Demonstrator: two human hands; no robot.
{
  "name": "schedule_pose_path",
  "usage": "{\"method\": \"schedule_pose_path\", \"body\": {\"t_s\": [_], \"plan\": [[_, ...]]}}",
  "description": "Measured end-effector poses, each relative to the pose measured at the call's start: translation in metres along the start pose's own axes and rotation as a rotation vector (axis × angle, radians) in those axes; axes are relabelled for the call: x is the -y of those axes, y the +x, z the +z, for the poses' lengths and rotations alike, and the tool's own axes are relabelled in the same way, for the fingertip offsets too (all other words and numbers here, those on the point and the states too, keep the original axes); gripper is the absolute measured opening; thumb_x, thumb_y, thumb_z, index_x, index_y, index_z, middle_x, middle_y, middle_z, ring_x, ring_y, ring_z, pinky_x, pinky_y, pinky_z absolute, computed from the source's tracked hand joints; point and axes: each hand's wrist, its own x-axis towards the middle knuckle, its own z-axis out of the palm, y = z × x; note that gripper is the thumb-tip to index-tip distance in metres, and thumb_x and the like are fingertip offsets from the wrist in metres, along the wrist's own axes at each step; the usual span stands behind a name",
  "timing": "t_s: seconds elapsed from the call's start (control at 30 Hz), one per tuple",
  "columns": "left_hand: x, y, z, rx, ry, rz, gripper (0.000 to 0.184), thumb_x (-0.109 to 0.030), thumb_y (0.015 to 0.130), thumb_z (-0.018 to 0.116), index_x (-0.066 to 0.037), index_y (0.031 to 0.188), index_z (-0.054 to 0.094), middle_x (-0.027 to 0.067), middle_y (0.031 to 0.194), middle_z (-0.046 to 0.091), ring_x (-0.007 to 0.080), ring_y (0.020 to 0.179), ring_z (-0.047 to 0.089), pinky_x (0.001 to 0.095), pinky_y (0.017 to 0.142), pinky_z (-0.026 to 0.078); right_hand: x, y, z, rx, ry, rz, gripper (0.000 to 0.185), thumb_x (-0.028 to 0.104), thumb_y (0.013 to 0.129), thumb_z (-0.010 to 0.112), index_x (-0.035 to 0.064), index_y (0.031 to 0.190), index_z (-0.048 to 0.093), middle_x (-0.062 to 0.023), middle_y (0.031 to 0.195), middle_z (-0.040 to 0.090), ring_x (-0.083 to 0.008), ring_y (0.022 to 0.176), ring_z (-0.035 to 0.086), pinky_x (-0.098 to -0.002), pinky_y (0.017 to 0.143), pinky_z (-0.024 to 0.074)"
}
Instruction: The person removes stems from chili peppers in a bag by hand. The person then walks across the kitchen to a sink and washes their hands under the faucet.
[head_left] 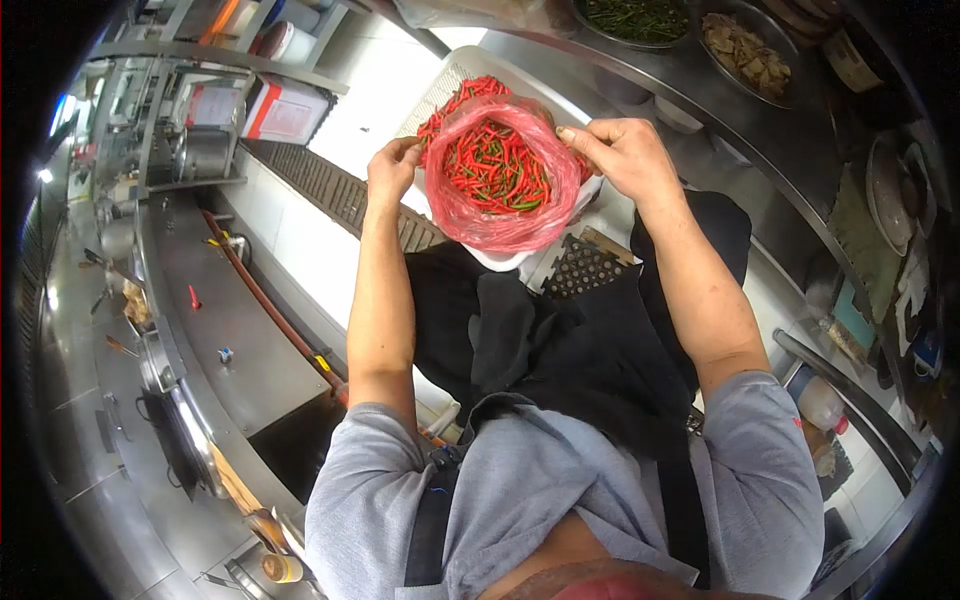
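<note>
Head view: red plastic bag sat mouth-up, open, in/over the white basket. L hand pinched the bag's L edge; R hand pinched its R edge, thumb at the rim. Chilies, mostly red w/ a few green, lay inside the bag; loose chilies lay in the basket, just beyond the bag. Looked part-done: some chilies loose, many bagged. Bowl of greens stood beyond the bag, to its R.
</note>
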Motion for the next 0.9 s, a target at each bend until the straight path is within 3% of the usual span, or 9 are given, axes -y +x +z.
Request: {"method": "schedule_pose_path", "body": {"t_s": [0.1, 0.2, 0.27, 0.3, 0.4, 0.5, 0.57, 0.7, 0.9], "plan": [[-0.022, -0.029, 0.019, 0.015, -0.114, -0.021, 0.028, -0.019, 0.086, 0.063, 0.000, 0.106, 0.066, 0.0136, 0.088, 0.070, 0.0192, 0.080, 0.067, 0.0314, 0.077, 0.051, 0.000, -0.001, 0.013, -0.088, -0.005, -0.121, 0.034, 0.035, 0.083, 0.065, 0.0012, 0.085, 0.070, -0.0173, 0.069, 0.064, -0.0277, 0.062, 0.063, -0.0365, 0.063, 0.0485], [-0.026, -0.032, 0.044, 0.110, -0.045, 0.215, 0.029, -0.016, 0.083, 0.063, -0.001, 0.107, 0.066, 0.0180, 0.096, 0.068, 0.0253, 0.090, 0.066, 0.0361, 0.083, 0.050, -0.008, 0.004, 0.026, -0.056, -0.127, -0.117, 0.030, 0.031, 0.083, 0.065, 0.0035, 0.092, 0.070, -0.0177, 0.081, 0.067, -0.0316, 0.077, 0.066, -0.0386, 0.072, 0.0498], [-0.024, -0.023, 0.053, -0.247, 0.288, 0.618, 0.035, -0.018, 0.081, 0.064, 0.003, 0.109, 0.064, 0.0212, 0.109, 0.064, 0.0331, 0.098, 0.063, 0.0398, 0.085, 0.050, -0.014, 0.010, 0.035, -0.075, -0.215, -0.152, 0.029, 0.031, 0.082, 0.065, 0.0047, 0.094, 0.070, -0.0169, 0.085, 0.067, -0.0326, 0.081, 0.065, -0.0394, 0.074, 0.0496], [-0.023, -0.017, 0.050, -0.251, 0.279, 0.614, 0.035, -0.018, 0.081, 0.064, 0.003, 0.109, 0.064, 0.0212, 0.109, 0.064, 0.0331, 0.098, 0.063, 0.0398, 0.085, 0.050, -0.019, 0.014, 0.041, -0.087, -0.268, -0.160, 0.030, 0.030, 0.082, 0.066, 0.0052, 0.099, 0.069, -0.0165, 0.092, 0.067, -0.0336, 0.086, 0.064, -0.0405, 0.077, 0.0495], [-0.007, 0.007, 0.038, -0.126, 0.418, 0.020, 0.049, -0.030, 0.076, 0.065, 0.003, 0.112, 0.062, 0.0235, 0.113, 0.061, 0.0381, 0.111, 0.056, 0.0432, 0.095, 0.045, -0.036, 0.019, 0.058, -0.142, -0.430, -0.198, 0.037, 0.030, 0.082, 0.066, 0.0054, 0.109, 0.064, -0.0172, 0.101, 0.066, -0.0353, 0.093, 0.063, -0.0424, 0.082, 0.0494], [-0.002, 0.008, 0.037, 0.181, 0.480, -0.224, 0.049, -0.031, 0.077, 0.062, 0.000, 0.115, 0.062, 0.0234, 0.114, 0.062, 0.0377, 0.110, 0.058, 0.0436, 0.094, 0.046, -0.057, 0.026, 0.076, -0.181, -0.556, -0.270, 0.050, 0.031, 0.080, 0.068, 0.0026, 0.120, 0.056, -0.0231, 0.106, 0.063, -0.0384, 0.099, 0.060, -0.0456, 0.086, 0.0485], [-0.008, 0.000, 0.036, 0.203, 0.497, -0.203, 0.044, -0.028, 0.079, 0.058, -0.001, 0.114, 0.063, 0.0224, 0.114, 0.062, 0.0364, 0.109, 0.059, 0.0434, 0.092, 0.048, -0.064, 0.024, 0.088, -0.006, -0.490, -0.056, 0.051, 0.029, 0.079, 0.068, 0.0014, 0.120, 0.055, -0.0263, 0.104, 0.062, -0.0407, 0.099, 0.060, -0.0470, 0.086, 0.0480], [0.001, -0.002, 0.039, 0.139, 0.462, -0.211, 0.037, -0.023, 0.079, 0.056, -0.002, 0.108, 0.065, 0.0209, 0.114, 0.063, 0.0360, 0.109, 0.059, 0.0433, 0.092, 0.048, -0.074, 0.022, 0.107, -0.021, -0.300, 0.125, 0.029, 0.019, 0.082, 0.054, 0.0017, 0.104, 0.063, -0.0254, 0.093, 0.065, -0.0407, 0.094, 0.062, -0.0461, 0.082, 0.0475], [0.001, -0.005, 0.030, 0.133, 0.389, -0.243, 0.038, -0.021, 0.076, 0.057, -0.001, 0.108, 0.065, 0.0218, 0.110, 0.064, 0.0357, 0.106, 0.061, 0.0439, 0.091, 0.048, -0.099, 0.051, 0.117, -0.211, -0.057, 0.119, 0.025, 0.016, 0.081, 0.048, -0.0015, 0.093, 0.061, -0.0257, 0.085, 0.063, -0.0418, 0.085, 0.061, -0.0452, 0.076, 0.0452]]}}
